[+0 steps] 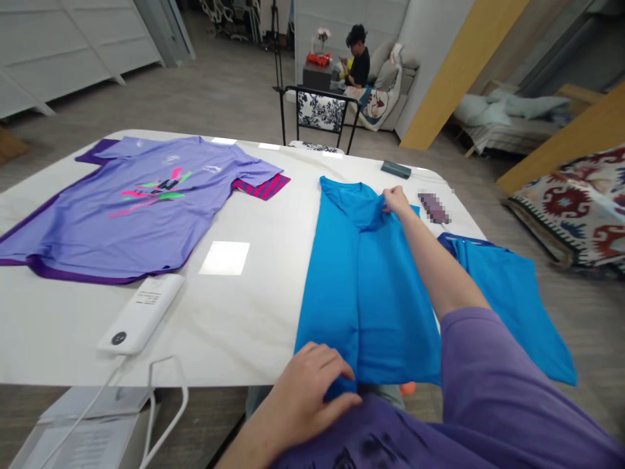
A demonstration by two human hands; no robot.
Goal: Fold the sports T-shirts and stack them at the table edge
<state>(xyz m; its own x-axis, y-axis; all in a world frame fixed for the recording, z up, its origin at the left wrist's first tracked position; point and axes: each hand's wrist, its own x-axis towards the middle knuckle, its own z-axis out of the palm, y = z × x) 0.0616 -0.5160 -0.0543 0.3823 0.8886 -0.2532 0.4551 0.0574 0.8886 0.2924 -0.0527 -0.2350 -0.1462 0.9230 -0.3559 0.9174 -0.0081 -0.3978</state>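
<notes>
A bright blue T-shirt (pixel 332 280) lies lengthwise on the table, its side folded inward toward the middle. At the collar end, my right hand (pixel 396 198) is closed, pinching the fabric near the shoulder. My left hand (pixel 315 384) is at the hem by the near table edge, with blue cloth between its curled fingers and thumb. To the right, another folded blue garment (pixel 508 286) hangs partly over the table edge. Spread flat on the left is a lavender T-shirt (pixel 161 208) with a pink, green and black print, on top of darker purple cloth.
The white table (pixel 263 312) carries a white power strip (pixel 144 309) with a cable, a dark case (pixel 395 169) and a blurred-out phone-like object (pixel 433 207). A chair (pixel 319 111) stands beyond. Farther back a person (pixel 359 58) sits by a sofa. Below left is a white box (pixel 92 423).
</notes>
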